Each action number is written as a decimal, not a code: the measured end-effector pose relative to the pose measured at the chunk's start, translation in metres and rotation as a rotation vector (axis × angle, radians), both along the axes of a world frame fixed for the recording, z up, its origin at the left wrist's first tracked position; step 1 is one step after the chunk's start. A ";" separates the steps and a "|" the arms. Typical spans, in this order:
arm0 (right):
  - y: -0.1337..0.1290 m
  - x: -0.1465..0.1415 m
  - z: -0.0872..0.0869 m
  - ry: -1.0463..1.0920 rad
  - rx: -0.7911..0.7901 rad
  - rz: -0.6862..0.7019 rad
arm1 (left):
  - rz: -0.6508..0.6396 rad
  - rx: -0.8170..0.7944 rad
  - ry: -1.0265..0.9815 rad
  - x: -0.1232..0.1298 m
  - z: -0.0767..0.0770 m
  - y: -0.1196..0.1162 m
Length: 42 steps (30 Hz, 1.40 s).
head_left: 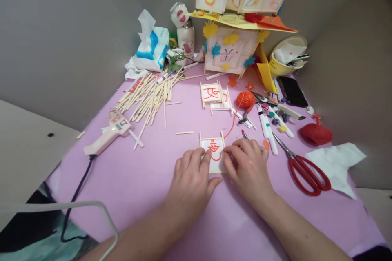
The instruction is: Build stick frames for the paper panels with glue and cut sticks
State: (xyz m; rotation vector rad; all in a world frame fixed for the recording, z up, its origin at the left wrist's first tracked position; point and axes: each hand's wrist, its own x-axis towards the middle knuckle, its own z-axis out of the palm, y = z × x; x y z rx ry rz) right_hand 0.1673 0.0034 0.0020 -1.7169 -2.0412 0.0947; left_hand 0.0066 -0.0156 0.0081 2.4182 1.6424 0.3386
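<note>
A small stick-framed white panel (216, 165) with a red yarn character lies on the purple table in front of me. My left hand (192, 173) rests at its left side, fingers spread, index fingertip on the panel beside the red yarn. At the panel's right edge, my right hand (247, 164) has its thumb and index finger pinched together; what is between them is too small to make out. An orange yarn strand runs from behind the panel up to an orange yarn ball (245, 100).
Wooden sticks (153, 96) and a glue gun (112, 130) lie left. Two finished panels (211, 93) sit behind. Red-handled scissors (309, 175), markers (267, 130) and red yarn (316, 134) lie right. A decorated stick house (231, 51) stands at the back.
</note>
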 end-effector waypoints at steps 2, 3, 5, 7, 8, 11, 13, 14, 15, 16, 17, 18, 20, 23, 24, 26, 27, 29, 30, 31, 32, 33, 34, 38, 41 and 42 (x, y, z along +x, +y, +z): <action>0.000 0.003 0.001 0.002 0.011 -0.011 | 0.000 -0.006 -0.013 -0.001 0.001 0.001; 0.000 0.004 0.002 0.004 0.018 -0.020 | -0.001 -0.006 -0.024 -0.001 0.001 0.001; 0.000 0.008 0.004 0.010 0.037 -0.041 | 0.000 0.001 -0.054 -0.002 0.002 0.002; 0.001 0.012 0.005 0.020 0.054 -0.066 | 0.009 0.026 -0.095 -0.003 0.003 0.003; 0.002 0.015 0.006 0.026 0.063 -0.078 | 0.018 0.044 -0.119 -0.004 0.003 0.004; 0.007 0.025 0.004 0.039 0.094 -0.117 | 0.065 0.123 -0.203 -0.009 0.005 0.009; 0.010 0.030 0.002 0.042 0.115 -0.129 | 0.103 0.181 -0.255 -0.013 0.006 0.014; 0.012 0.033 0.001 0.046 0.122 -0.127 | 0.119 0.208 -0.276 -0.016 0.007 0.017; 0.012 0.034 0.000 0.054 0.123 -0.112 | 0.137 0.228 -0.292 -0.018 0.008 0.020; 0.012 0.035 0.000 0.066 0.114 -0.081 | 0.157 0.247 -0.307 -0.021 0.010 0.024; 0.012 0.034 0.000 0.082 0.097 -0.036 | 0.180 0.265 -0.321 -0.023 0.011 0.027; 0.011 0.033 0.001 0.100 0.075 0.017 | 0.205 0.282 -0.333 -0.026 0.012 0.029; 0.009 0.031 0.002 0.133 0.029 0.126 | 0.247 0.311 -0.347 -0.031 0.014 0.034; 0.006 0.027 0.001 0.177 0.004 0.199 | 0.295 0.355 -0.319 -0.047 0.020 0.036; 0.006 0.027 -0.001 0.194 0.004 0.202 | 0.320 0.378 -0.290 -0.055 0.022 0.036; 0.007 0.028 -0.004 0.222 0.012 0.193 | 0.408 0.417 -0.176 -0.077 0.026 0.033; 0.007 0.028 -0.005 0.229 0.018 0.187 | 0.490 0.429 -0.093 -0.090 0.028 0.031; 0.008 0.029 -0.007 0.233 0.034 0.180 | 0.683 0.368 0.064 -0.116 0.029 0.026; 0.007 0.029 -0.007 0.234 0.042 0.178 | 0.737 0.297 0.128 -0.127 0.029 0.023; 0.007 0.029 -0.007 0.235 0.049 0.177 | 0.772 0.244 0.178 -0.136 0.028 0.021; 0.006 0.029 -0.007 0.236 0.054 0.176 | 0.777 0.194 0.220 -0.144 0.027 0.020; 0.005 0.029 -0.006 0.237 0.055 0.176 | 0.762 0.150 0.251 -0.148 0.025 0.020; 0.005 0.029 -0.006 0.240 0.055 0.176 | 0.744 0.121 0.270 -0.151 0.024 0.020; 0.005 0.030 -0.007 0.264 0.047 0.164 | 0.790 0.102 0.308 -0.151 0.018 0.030; 0.006 0.031 -0.010 0.278 0.045 0.163 | 0.862 0.089 0.334 -0.154 0.014 0.042; 0.007 0.032 -0.010 0.279 0.046 0.165 | 0.871 0.071 0.335 -0.156 0.013 0.046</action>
